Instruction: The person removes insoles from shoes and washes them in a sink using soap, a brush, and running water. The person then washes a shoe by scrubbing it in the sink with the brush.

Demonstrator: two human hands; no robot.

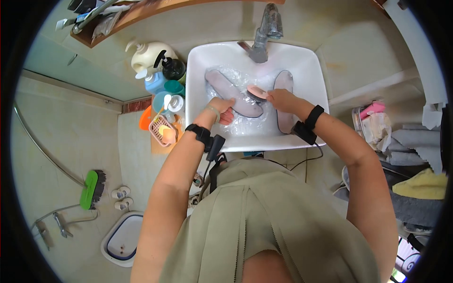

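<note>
Two grey insoles lie in the white sink [191,113], in water with suds. The left insole [222,85] slants across the basin, and my left hand [222,109] grips its near edge, thumb on top and fingers curled beside it. In my right hand [282,100] is a small pink scrub brush [256,92], its dark bristles over the left insole. The right insole [284,120] rests along the basin's right side, partly covered by my right hand. Each wrist wears a black strap with a small device.
A metal faucet [260,42] stands at the sink's back. Left of the sink are a cream pump bottle [152,55], a black pump bottle [172,69] and a pink soap basket [160,131]. Folded cloths [415,144] lie to the right. A green broom [89,189] is at the far left.
</note>
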